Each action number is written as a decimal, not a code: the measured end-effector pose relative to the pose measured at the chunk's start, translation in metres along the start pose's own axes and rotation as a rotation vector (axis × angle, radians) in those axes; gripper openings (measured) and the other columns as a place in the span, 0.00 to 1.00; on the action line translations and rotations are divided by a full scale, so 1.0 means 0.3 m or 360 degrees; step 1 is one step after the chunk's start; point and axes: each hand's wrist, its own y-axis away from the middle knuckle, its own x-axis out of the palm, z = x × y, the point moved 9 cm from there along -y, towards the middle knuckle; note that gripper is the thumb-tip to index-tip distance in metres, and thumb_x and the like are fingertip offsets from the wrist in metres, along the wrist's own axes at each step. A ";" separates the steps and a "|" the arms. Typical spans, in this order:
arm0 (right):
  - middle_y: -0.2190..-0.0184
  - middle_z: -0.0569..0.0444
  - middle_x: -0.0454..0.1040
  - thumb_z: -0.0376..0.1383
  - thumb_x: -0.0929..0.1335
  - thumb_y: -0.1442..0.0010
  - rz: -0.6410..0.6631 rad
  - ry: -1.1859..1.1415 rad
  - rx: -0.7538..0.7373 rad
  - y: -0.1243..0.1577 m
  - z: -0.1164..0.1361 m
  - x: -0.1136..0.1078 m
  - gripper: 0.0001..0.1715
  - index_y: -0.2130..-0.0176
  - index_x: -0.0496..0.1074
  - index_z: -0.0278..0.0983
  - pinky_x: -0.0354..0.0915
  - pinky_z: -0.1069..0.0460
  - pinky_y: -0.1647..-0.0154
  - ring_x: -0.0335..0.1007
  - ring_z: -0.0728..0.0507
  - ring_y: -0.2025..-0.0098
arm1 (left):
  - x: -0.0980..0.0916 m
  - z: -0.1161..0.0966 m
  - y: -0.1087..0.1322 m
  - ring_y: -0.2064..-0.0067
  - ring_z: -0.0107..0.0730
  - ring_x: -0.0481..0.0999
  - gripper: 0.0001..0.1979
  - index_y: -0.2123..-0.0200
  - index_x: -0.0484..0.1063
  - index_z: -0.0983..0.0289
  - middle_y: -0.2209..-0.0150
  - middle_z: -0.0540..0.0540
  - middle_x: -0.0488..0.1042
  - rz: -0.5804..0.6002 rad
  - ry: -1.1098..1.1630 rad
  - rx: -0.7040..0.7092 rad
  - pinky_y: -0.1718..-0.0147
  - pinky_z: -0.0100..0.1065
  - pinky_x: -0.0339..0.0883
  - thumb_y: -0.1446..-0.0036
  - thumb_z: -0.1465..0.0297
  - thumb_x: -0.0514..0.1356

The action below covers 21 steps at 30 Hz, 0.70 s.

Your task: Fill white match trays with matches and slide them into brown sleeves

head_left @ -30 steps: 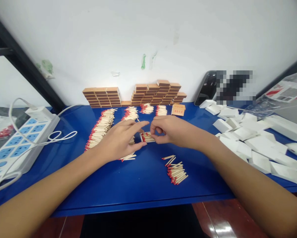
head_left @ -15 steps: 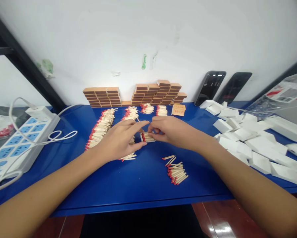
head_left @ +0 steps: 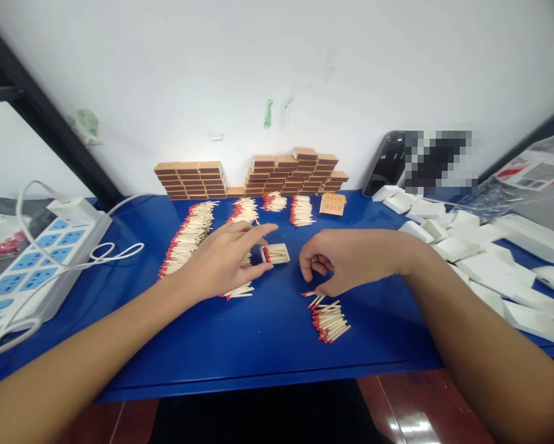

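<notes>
A small white matchbox tray (head_left: 275, 253) with red-tipped matches in it lies on the blue table (head_left: 240, 333). My left hand (head_left: 225, 262) pinches the tray's left end between thumb and forefinger. My right hand (head_left: 346, 259) hovers over a loose pile of matches (head_left: 328, 319), fingers curled, thumb near the pile's top. Whether it holds a match is hidden. More matches (head_left: 188, 237) lie in long rows behind my left hand.
Stacks of brown matchboxes (head_left: 253, 176) line the wall. White box sleeves (head_left: 471, 259) are heaped at the right, with a dark device (head_left: 385, 161) behind them. A power strip (head_left: 36, 259) with cables sits at the left. An orange matchbox (head_left: 332, 204) lies near the stacks.
My right hand has left the tray and moved right and toward me, down over the loose match pile. My left hand has stayed on the tray.
</notes>
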 end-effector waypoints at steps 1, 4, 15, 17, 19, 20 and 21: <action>0.71 0.56 0.77 0.36 0.76 0.49 0.0012 -0.0001 -0.0005 0.000 0.003 0.003 0.08 0.65 0.81 0.41 0.61 0.52 0.75 0.71 0.46 0.72 | 0.001 0.001 0.000 0.48 0.45 0.79 0.31 0.34 0.62 0.61 0.52 0.56 0.83 0.0004 0.0001 -0.0003 0.47 0.47 0.74 0.35 0.63 0.67; 0.72 0.57 0.76 0.36 0.76 0.49 0.0033 0.0004 -0.0002 0.000 0.001 0.009 0.07 0.65 0.81 0.41 0.60 0.52 0.76 0.69 0.47 0.74 | 0.002 0.002 -0.001 0.49 0.45 0.79 0.31 0.34 0.63 0.61 0.52 0.56 0.83 0.0004 0.0001 0.0000 0.48 0.46 0.74 0.35 0.63 0.67; 0.72 0.57 0.73 0.41 0.75 0.47 0.0145 -0.0063 -0.0059 -0.012 0.016 0.017 0.10 0.64 0.82 0.39 0.58 0.53 0.74 0.67 0.48 0.74 | 0.006 0.008 -0.004 0.48 0.46 0.79 0.31 0.33 0.63 0.60 0.52 0.56 0.83 0.0004 0.0009 -0.0006 0.47 0.46 0.73 0.35 0.63 0.68; 0.74 0.58 0.72 0.41 0.75 0.46 0.0168 -0.0091 -0.0069 -0.015 0.022 0.020 0.09 0.65 0.82 0.39 0.58 0.53 0.74 0.65 0.49 0.74 | 0.007 0.010 -0.004 0.48 0.46 0.79 0.31 0.34 0.63 0.60 0.52 0.56 0.83 0.0014 0.0009 -0.0022 0.47 0.47 0.73 0.35 0.63 0.68; 0.76 0.58 0.71 0.40 0.74 0.45 0.0174 -0.0103 -0.0069 -0.018 0.024 0.024 0.08 0.67 0.83 0.39 0.57 0.53 0.74 0.64 0.49 0.75 | 0.007 0.009 -0.004 0.48 0.46 0.79 0.31 0.33 0.63 0.60 0.52 0.56 0.83 0.0020 0.0012 -0.0028 0.47 0.47 0.73 0.36 0.63 0.68; 0.76 0.58 0.71 0.40 0.74 0.44 0.0161 -0.0101 -0.0070 -0.020 0.025 0.024 0.07 0.67 0.83 0.39 0.57 0.53 0.74 0.64 0.49 0.75 | 0.006 0.007 -0.004 0.47 0.46 0.79 0.31 0.33 0.63 0.60 0.52 0.56 0.83 0.0021 0.0013 -0.0026 0.47 0.46 0.73 0.36 0.63 0.68; 0.76 0.58 0.71 0.39 0.73 0.44 0.0142 -0.0095 -0.0069 -0.023 0.026 0.024 0.07 0.68 0.82 0.39 0.57 0.52 0.74 0.64 0.49 0.76 | 0.005 0.005 -0.004 0.48 0.46 0.79 0.31 0.33 0.63 0.60 0.52 0.56 0.83 0.0020 0.0014 -0.0024 0.47 0.46 0.73 0.35 0.63 0.68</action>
